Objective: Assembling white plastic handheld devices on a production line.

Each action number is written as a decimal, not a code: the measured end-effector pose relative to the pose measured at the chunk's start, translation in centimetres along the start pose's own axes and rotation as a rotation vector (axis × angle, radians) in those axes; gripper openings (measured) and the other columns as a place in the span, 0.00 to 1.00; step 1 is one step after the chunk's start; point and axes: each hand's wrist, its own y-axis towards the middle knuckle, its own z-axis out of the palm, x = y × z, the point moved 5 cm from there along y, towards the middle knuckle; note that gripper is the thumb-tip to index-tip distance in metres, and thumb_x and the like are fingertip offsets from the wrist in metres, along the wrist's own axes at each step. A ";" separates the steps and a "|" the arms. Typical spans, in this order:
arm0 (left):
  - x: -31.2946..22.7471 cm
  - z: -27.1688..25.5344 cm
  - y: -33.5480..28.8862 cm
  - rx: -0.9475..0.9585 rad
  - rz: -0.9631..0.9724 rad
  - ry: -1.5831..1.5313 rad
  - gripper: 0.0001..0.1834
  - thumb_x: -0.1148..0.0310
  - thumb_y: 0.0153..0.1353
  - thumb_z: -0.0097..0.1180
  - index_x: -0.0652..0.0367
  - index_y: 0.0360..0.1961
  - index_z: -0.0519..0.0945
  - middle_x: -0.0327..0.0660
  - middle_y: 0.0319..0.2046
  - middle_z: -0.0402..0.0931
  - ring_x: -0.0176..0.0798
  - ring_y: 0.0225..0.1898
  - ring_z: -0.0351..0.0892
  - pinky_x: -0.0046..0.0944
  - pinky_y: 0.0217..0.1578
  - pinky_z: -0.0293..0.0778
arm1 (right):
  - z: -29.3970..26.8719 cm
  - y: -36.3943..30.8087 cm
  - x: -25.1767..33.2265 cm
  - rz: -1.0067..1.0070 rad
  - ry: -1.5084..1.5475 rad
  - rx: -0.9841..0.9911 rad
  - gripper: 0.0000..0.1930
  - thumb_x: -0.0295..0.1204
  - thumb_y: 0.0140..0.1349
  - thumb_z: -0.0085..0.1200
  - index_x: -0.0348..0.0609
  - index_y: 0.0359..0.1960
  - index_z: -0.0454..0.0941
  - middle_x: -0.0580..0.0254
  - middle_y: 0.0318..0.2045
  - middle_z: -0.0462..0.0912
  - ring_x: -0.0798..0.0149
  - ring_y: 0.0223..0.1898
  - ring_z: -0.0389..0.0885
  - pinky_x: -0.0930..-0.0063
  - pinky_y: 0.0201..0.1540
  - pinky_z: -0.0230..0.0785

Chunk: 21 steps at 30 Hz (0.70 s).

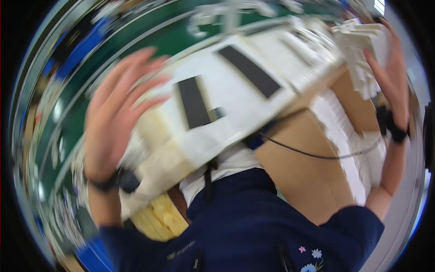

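Observation:
My left hand (118,109) is raised over the left end of the white-covered work surface (235,120), its fingers spread and holding nothing. My right hand (393,75) is up at the far right, with the thumb and fingers around a stack of white slatted pieces (358,50); motion blur hides their exact kind. Two dark flat strips lie on the surface: a shorter strip (194,102) nearer my left hand and a longer strip (249,70) to its right. Beside the shorter one is a small dark greenish piece (217,113).
An open cardboard box (303,158) with white lining stands at right, below the surface. A black cable (312,155) crosses it. More white pieces (301,43) lie at the surface's far right. Beyond runs a green conveyor belt (174,31). A yellow object (161,217) sits lower left.

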 end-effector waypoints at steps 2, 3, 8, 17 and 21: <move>-0.5 -1.2 1.1 0.096 -0.005 -0.059 0.33 0.53 0.71 0.42 0.68 0.67 0.58 0.57 0.65 0.60 0.51 0.65 0.64 0.49 0.61 0.66 | 1.9 4.4 8.4 -0.210 0.200 -0.140 0.36 0.30 0.56 0.62 0.43 0.66 0.59 0.47 0.61 0.69 0.50 0.62 0.69 0.62 0.63 0.62; -1.1 -2.3 1.1 0.112 -0.013 -0.081 0.35 0.50 0.70 0.43 0.68 0.67 0.57 0.57 0.65 0.59 0.51 0.65 0.62 0.50 0.63 0.65 | 2.4 6.6 13.2 -0.343 0.329 -0.092 0.36 0.28 0.56 0.62 0.43 0.66 0.59 0.48 0.60 0.70 0.51 0.62 0.70 0.62 0.63 0.63; -8.4 -13.0 2.4 0.415 -0.205 -0.329 0.41 0.37 0.63 0.47 0.63 0.61 0.62 0.53 0.57 0.66 0.48 0.57 0.69 0.51 0.58 0.67 | 2.5 11.2 35.9 -0.943 0.413 -0.717 0.28 0.32 0.57 0.59 0.42 0.60 0.66 0.51 0.46 0.75 0.54 0.46 0.75 0.64 0.51 0.67; -4.3 -31.0 -9.1 -0.511 -0.202 -0.105 0.12 0.63 0.65 0.55 0.58 0.44 0.77 0.43 0.40 0.80 0.38 0.34 0.82 0.41 0.37 0.82 | 4.5 8.2 55.9 -1.342 0.653 -0.777 0.37 0.40 0.55 0.60 0.37 0.63 0.58 0.42 0.49 0.70 0.47 0.52 0.69 0.58 0.55 0.63; -0.5 -39.0 -13.2 -0.534 -0.411 0.050 0.27 0.61 0.59 0.61 0.67 0.55 0.71 0.51 0.49 0.78 0.40 0.46 0.82 0.43 0.46 0.81 | 5.7 10.2 56.3 -1.211 1.063 -0.424 0.37 0.45 0.58 0.60 0.34 0.62 0.59 0.37 0.58 0.66 0.40 0.61 0.63 0.55 0.62 0.58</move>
